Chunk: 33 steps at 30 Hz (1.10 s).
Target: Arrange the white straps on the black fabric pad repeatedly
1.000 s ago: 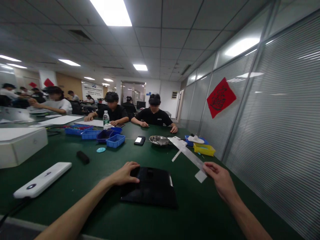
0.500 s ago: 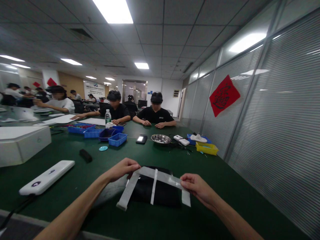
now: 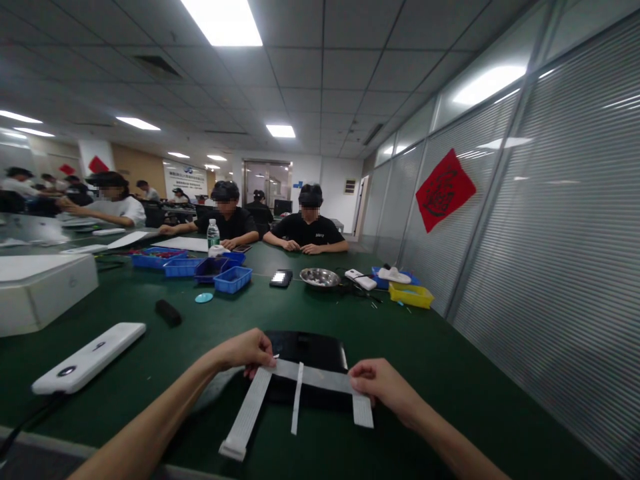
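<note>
A flat grey-white strap (image 3: 320,379) stretches between my two hands over the table. My left hand (image 3: 253,351) is closed, pinching its left corner, where a ribbed length hangs toward me and ends in a thicker tip. My right hand (image 3: 379,387) grips the right corner with thumb and fingers, and a short end hangs below it. A narrow white strip (image 3: 297,400) crosses the middle of the strap and dangles. Behind and partly under the strap lies a glossy black flat object (image 3: 310,343) with a small raised part; I cannot tell its kind.
A white power bank (image 3: 90,357) with a cable lies at left, near a black stick-like piece (image 3: 168,312) and a white box (image 3: 45,290). Farther back are blue trays (image 3: 233,280), a metal bowl (image 3: 320,277) and a yellow tray (image 3: 411,295). Several people sit beyond.
Both hands have drawn the strap lower and toward me, uncovering more of the black object behind it. The grips look the same.
</note>
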Available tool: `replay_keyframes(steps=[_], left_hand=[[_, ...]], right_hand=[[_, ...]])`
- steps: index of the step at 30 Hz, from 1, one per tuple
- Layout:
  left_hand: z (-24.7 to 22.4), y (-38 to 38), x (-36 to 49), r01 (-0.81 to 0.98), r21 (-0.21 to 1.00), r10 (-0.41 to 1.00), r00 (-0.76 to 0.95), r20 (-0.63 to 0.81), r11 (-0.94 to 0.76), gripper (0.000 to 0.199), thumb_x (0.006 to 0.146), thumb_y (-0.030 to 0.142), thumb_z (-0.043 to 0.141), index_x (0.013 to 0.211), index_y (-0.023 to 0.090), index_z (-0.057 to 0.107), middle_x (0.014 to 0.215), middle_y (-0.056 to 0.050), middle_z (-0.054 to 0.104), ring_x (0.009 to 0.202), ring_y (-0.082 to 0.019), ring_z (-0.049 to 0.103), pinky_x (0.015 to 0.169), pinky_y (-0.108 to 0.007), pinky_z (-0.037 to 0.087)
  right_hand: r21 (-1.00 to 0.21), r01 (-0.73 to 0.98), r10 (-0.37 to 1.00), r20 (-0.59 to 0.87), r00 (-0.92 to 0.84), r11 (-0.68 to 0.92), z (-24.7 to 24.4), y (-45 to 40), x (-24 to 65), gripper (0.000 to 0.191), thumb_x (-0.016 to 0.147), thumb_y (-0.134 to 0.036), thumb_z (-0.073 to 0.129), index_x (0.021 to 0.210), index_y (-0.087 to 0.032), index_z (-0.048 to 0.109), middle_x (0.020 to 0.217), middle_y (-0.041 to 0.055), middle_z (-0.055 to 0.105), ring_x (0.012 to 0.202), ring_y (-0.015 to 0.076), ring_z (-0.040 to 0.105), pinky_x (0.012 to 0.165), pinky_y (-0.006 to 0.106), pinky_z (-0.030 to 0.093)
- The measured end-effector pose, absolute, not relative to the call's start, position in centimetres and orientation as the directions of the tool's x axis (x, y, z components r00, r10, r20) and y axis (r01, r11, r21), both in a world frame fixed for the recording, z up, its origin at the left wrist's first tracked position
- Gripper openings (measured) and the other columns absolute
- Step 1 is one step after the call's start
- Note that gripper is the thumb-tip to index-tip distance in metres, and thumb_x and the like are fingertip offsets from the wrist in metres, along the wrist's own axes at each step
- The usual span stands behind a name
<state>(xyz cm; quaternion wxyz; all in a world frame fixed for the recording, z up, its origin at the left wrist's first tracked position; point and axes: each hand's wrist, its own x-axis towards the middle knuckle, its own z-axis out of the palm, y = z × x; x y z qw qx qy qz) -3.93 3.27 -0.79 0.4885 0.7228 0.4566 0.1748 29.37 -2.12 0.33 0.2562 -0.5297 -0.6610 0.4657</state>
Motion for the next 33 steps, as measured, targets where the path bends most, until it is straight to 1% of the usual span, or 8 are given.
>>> replay_keyframes(steps=[5,11,17,23,25,28,31,33], left_hand=[[-0.8,3.4,-4.3,0.564,0.817,0.835,0.502,-0.225,-0.119,0.03,0.066,0.043,0.067,0.068,0.014,0.058,0.048,0.004,0.053,0.04,-0.008,0.049,0.037,-0.018,0.033],[-1.0,3.6,-4.3,0.634,0.759,0.844,0.481,-0.235,-0.15,0.031,0.065,0.044,0.066,0.07,0.014,0.061,0.052,0.003,0.056,0.041,-0.008,0.048,0.036,-0.018,0.029],[-0.6,3.4,-4.0,0.702,0.688,0.873,0.438,-0.214,-0.184,0.033,0.064,0.047,0.065,0.073,0.015,0.064,0.055,0.001,0.058,0.044,-0.01,0.049,0.04,-0.02,0.032],[-0.8,3.3,-3.9,0.757,0.62,0.886,0.413,-0.21,-0.206,0.027,0.067,0.042,0.062,0.077,0.016,0.066,0.057,0.002,0.058,0.046,-0.011,0.05,0.042,-0.021,0.032],[-0.7,3.1,-3.8,0.781,0.576,0.893,0.412,-0.183,-0.242,0.025,0.068,0.039,0.062,0.076,0.017,0.066,0.061,0.001,0.06,0.051,-0.012,0.051,0.044,-0.021,0.032],[-0.1,2.7,-3.6,0.798,0.499,0.895,0.436,-0.09,-0.339,0.022,0.068,0.037,0.063,0.077,0.017,0.066,0.07,-0.001,0.064,0.061,-0.014,0.055,0.049,-0.022,0.034],[0.5,1.9,-3.1,0.744,0.482,0.845,0.534,-0.012,-0.463,0.022,0.071,0.029,0.061,0.09,0.019,0.066,0.083,-0.002,0.064,0.069,-0.015,0.056,0.055,-0.022,0.038],[0.9,1.4,-2.7,0.661,0.493,0.768,0.64,0.021,-0.565,0.028,0.074,0.02,0.056,0.101,0.022,0.065,0.097,-0.002,0.063,0.081,-0.016,0.057,0.065,-0.023,0.043]], right_hand=[[-0.855,0.516,0.953,-0.109,-0.283,0.055,0.1,-1.8,28.6,0.023,0.075,-0.029,0.062,0.09,-0.012,0.064,0.083,0.0046,0.064,0.07,0.0141,0.057,0.055,0.023,0.043],[-0.814,0.568,0.951,-0.072,-0.302,0.119,0.1,-1.9,28.4,0.025,0.078,-0.033,0.059,0.092,-0.013,0.064,0.088,0.0059,0.064,0.074,0.0165,0.059,0.058,0.025,0.046],[-0.775,0.613,0.961,-0.027,-0.276,0.154,0.0,-1.9,28.4,0.026,0.079,-0.034,0.059,0.094,-0.014,0.065,0.093,0.0066,0.065,0.082,0.0187,0.059,0.065,0.028,0.047],[-0.725,0.655,0.958,0.021,-0.287,0.212,-0.2,-1.8,28.3,0.025,0.08,-0.034,0.058,0.093,-0.015,0.067,0.091,0.0055,0.066,0.082,0.0179,0.059,0.069,0.028,0.045],[-0.717,0.661,0.958,0.031,-0.284,0.22,-0.3,-1.9,28.3,0.025,0.08,-0.034,0.058,0.093,-0.015,0.068,0.09,0.0053,0.066,0.081,0.0174,0.059,0.068,0.028,0.045],[-0.701,0.678,0.961,0.037,-0.276,0.222,-0.6,-1.9,28.2,0.024,0.078,-0.034,0.06,0.092,-0.016,0.068,0.084,0.0036,0.065,0.075,0.0163,0.057,0.064,0.027,0.043],[-0.687,0.685,0.957,0.054,-0.285,0.243,-1.1,-1.8,28.4,0.023,0.078,-0.034,0.061,0.093,-0.017,0.067,0.082,0.0026,0.064,0.073,0.0159,0.056,0.062,0.026,0.043],[-0.676,0.69,0.953,0.061,-0.298,0.259,-1.2,-1.7,28.5,0.023,0.079,-0.034,0.06,0.094,-0.018,0.067,0.083,0.0027,0.064,0.073,0.0161,0.056,0.063,0.026,0.043]])
